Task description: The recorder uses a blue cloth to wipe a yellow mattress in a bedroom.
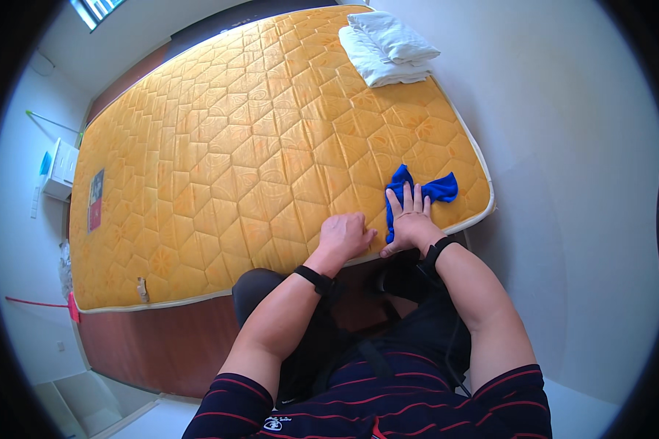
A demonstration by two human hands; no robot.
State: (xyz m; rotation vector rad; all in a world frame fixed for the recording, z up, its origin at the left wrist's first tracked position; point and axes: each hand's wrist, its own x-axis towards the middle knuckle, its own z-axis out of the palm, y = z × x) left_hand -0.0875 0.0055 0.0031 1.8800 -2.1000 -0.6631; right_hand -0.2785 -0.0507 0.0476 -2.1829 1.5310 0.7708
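A yellow quilted mattress (271,154) with white piping fills the middle of the head view. Near its right front corner lies a crumpled blue cloth (439,189). My right hand (413,218) rests flat on this cloth with its fingers spread, pressing it against the mattress. Parts of the cloth stick out beyond the fingertips and to the right. To the left, my left hand (344,235) is closed in a fist and leans on the mattress near the front edge. Nothing shows in that fist.
Folded white bedding (388,47) lies at the mattress's far right corner. A bare wall (564,146) runs along the right side. At the left stand a white cabinet (62,170) and a red-handled broom (73,307). Reddish-brown floor (154,344) shows in front.
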